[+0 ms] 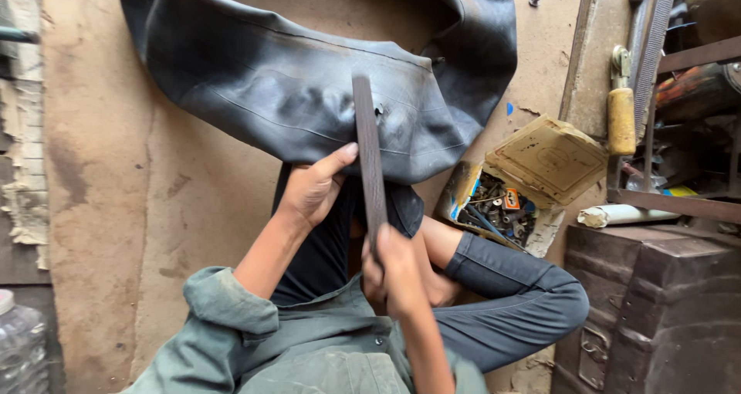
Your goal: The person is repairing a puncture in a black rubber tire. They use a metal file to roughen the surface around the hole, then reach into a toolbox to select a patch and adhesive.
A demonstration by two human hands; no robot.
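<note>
Both hands work a flat rasp over a black inner tube.
Right hand is clamped on the rasp handle; left hand steadies its blade with fingers spread. Inner tube lies ahead, draped over the knee; short, flat strokes around the puncture would roughen evenly.

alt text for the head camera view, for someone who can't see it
Seen from above, a seated person's right hand holds a long flat file against a black rubber inner tube draped over their lap, while the left hand steadies the tube. An open cardboard box of small metal parts sits beside their knee.
</note>
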